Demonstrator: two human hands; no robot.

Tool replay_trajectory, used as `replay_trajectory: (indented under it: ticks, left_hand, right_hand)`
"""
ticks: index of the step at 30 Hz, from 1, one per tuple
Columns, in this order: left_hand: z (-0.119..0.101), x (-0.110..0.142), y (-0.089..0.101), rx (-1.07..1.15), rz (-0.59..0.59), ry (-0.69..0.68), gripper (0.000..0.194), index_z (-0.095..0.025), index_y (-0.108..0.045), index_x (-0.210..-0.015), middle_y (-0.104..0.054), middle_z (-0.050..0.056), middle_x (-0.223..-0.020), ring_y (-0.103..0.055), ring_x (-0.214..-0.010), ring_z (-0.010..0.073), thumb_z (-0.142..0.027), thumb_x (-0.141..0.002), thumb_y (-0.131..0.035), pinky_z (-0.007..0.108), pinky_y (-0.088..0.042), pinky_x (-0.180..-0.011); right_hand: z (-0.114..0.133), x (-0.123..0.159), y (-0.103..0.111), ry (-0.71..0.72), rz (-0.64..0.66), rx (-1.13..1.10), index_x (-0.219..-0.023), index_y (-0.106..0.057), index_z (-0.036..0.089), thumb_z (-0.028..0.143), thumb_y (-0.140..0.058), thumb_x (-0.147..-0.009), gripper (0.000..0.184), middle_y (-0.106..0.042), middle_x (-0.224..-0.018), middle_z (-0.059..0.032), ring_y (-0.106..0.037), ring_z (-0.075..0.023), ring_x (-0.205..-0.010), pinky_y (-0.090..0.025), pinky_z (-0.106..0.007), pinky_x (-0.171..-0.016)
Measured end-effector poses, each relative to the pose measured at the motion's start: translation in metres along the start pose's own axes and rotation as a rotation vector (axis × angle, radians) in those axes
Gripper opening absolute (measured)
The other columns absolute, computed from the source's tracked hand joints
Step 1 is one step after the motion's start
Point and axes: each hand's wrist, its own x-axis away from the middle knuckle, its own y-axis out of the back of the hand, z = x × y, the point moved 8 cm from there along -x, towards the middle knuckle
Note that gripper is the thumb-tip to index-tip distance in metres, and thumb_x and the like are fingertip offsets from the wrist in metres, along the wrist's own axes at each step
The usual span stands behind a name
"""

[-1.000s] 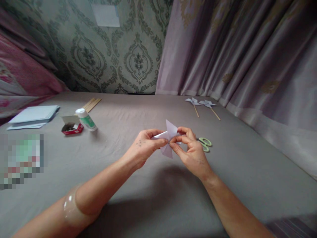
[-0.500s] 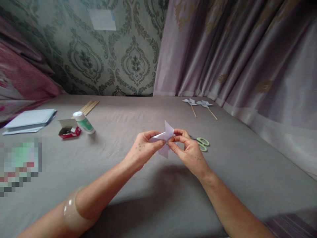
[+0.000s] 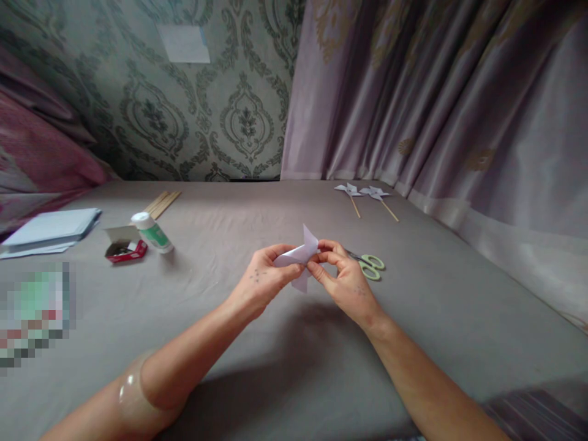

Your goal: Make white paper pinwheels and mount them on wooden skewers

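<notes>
A white paper pinwheel [image 3: 305,248] is held up above the grey cloth, between my two hands. My left hand [image 3: 271,269] is closed on its left side, with the thumb near the centre. The fingertips of my right hand [image 3: 337,269] pinch at the middle and the right blade. Whatever small piece sits at the centre is hidden by the fingers. Just beyond my right hand lie scissors [image 3: 372,266] with light green handles, their blades partly covered by the hand.
Two finished-looking pinwheels on sticks [image 3: 351,195] lie at the back right. On the left are a white-and-green bottle [image 3: 154,233], a small open red box [image 3: 126,248], several wooden sticks [image 3: 163,204] and a paper stack [image 3: 50,228]. A pixelated item [image 3: 34,312] lies nearer.
The view has shifted slightly. My right fingertips have pressed closer to my left thumb at the pinwheel's centre, and the pinwheel has tilted a little.
</notes>
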Motion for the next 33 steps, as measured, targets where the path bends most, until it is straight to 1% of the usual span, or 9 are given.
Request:
replay_trajectory:
  ticks: [8,15,18,20,23,25,26,30,33]
  left_hand:
    - [0.002,0.0,-0.002,0.013,0.016,0.012,0.033,-0.01,-0.068,-0.085,-0.064,0.001,-0.066,-0.054,-0.059,0.0101,-0.019,-0.053,-0.072,0.021,-0.039,-0.058]
    - [0.002,0.0,-0.002,0.013,0.026,0.01,0.031,-0.01,-0.068,-0.082,-0.066,0.002,-0.068,-0.054,-0.06,0.0108,-0.02,-0.054,-0.073,0.021,-0.04,-0.058]
    - [0.003,0.0,-0.001,-0.005,0.025,0.016,0.031,-0.011,-0.068,-0.083,-0.065,0.001,-0.066,-0.054,-0.059,0.0111,-0.021,-0.054,-0.073,0.022,-0.039,-0.058]
    - [0.005,-0.001,0.0,-0.018,0.025,0.021,0.031,-0.011,-0.068,-0.083,-0.065,0.001,-0.066,-0.054,-0.059,0.0115,-0.021,-0.054,-0.073,0.022,-0.039,-0.059]
    - [0.007,-0.003,0.001,-0.022,0.034,0.027,0.03,-0.011,-0.068,-0.082,-0.064,0.001,-0.066,-0.055,-0.06,0.0116,-0.022,-0.054,-0.073,0.022,-0.039,-0.059]
    - [0.007,-0.004,0.001,-0.016,0.049,0.027,0.031,-0.01,-0.068,-0.083,-0.064,0.002,-0.067,-0.054,-0.06,0.0113,-0.022,-0.054,-0.073,0.022,-0.039,-0.059]
    - [0.008,-0.005,0.001,-0.016,0.057,0.026,0.032,-0.01,-0.068,-0.083,-0.065,0.002,-0.067,-0.054,-0.06,0.0112,-0.022,-0.055,-0.073,0.022,-0.039,-0.06]
    - [0.01,-0.009,0.003,-0.038,0.094,0.032,0.032,-0.01,-0.069,-0.084,-0.065,0.002,-0.068,-0.054,-0.061,0.0111,-0.022,-0.055,-0.073,0.022,-0.039,-0.061]
    - [0.013,-0.013,0.007,-0.051,0.105,0.035,0.031,-0.01,-0.069,-0.082,-0.065,0.002,-0.067,-0.054,-0.061,0.0114,-0.022,-0.054,-0.073,0.023,-0.039,-0.062]
  right_hand:
    - [-0.002,0.0,-0.002,-0.007,0.023,-0.017,-0.074,-0.066,0.02,0.037,-0.064,-0.077,0.017,-0.058,-0.106,-0.0064,-0.055,-0.0206,-0.106,-0.037,-0.038,-0.1]
    - [-0.001,-0.001,-0.002,0.013,0.038,-0.011,-0.075,-0.064,0.019,0.035,-0.063,-0.078,0.016,-0.058,-0.107,-0.0066,-0.055,-0.0198,-0.106,-0.036,-0.036,-0.1]
    - [-0.002,-0.001,-0.002,0.02,0.039,-0.016,-0.082,-0.061,0.02,0.035,-0.063,-0.078,0.016,-0.06,-0.106,-0.0064,-0.055,-0.0201,-0.106,-0.037,-0.038,-0.1]
    - [-0.007,-0.001,-0.003,-0.007,0.022,-0.018,-0.092,-0.058,0.02,0.035,-0.064,-0.077,0.022,-0.061,-0.106,-0.0063,-0.055,-0.0208,-0.107,-0.038,-0.04,-0.099]
    - [-0.014,-0.001,-0.002,-0.047,-0.014,-0.049,-0.112,-0.051,0.021,0.034,-0.068,-0.073,0.044,-0.06,-0.112,-0.0079,-0.054,-0.0212,-0.111,-0.038,-0.04,-0.099]
    - [-0.014,-0.002,-0.004,-0.037,-0.002,-0.084,-0.12,-0.047,0.021,0.033,-0.068,-0.073,0.053,-0.059,-0.115,-0.0088,-0.054,-0.0203,-0.112,-0.039,-0.038,-0.099]
    - [-0.014,-0.003,-0.005,-0.026,0.019,-0.092,-0.122,-0.047,0.021,0.033,-0.067,-0.074,0.053,-0.059,-0.115,-0.0088,-0.055,-0.0198,-0.111,-0.041,-0.037,-0.097]
    - [-0.011,-0.006,-0.012,-0.008,0.138,-0.047,-0.102,-0.061,0.018,0.032,-0.063,-0.077,0.028,-0.067,-0.098,-0.0062,-0.06,-0.0191,-0.095,-0.046,-0.035,-0.087]
    - [-0.016,-0.009,-0.019,-0.045,0.195,-0.09,-0.093,-0.065,0.016,0.032,-0.063,-0.077,0.023,-0.07,-0.089,-0.0054,-0.062,-0.019,-0.086,-0.049,-0.034,-0.08]
